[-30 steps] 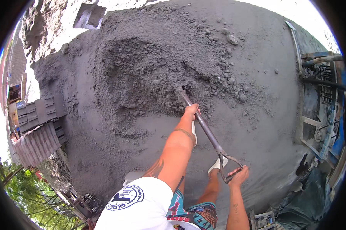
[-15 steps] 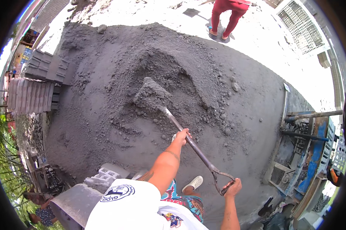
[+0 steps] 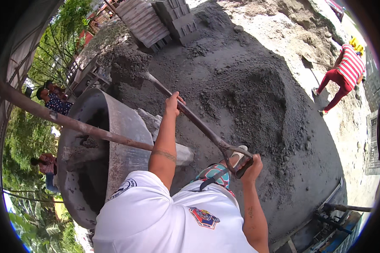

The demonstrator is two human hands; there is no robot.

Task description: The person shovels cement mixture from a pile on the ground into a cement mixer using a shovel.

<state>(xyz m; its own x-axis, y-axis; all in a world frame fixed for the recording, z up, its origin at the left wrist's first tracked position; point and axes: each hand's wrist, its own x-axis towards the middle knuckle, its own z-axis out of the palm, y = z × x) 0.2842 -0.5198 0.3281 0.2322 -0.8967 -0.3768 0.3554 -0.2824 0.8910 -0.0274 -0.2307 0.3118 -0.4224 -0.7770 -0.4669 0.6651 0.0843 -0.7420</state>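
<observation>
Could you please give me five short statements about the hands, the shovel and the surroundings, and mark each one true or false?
1. The left hand grips the shovel's shaft, the right hand its forked handle. True.
2. The shovel carries nothing. False: grey, grainy material lies on it.
3. An open drum is left of the left hand. True.
4. Nobody else is visible. False: someone in a striped shirt is at upper right.
5. Stacked blocks are near the top edge. True.
</observation>
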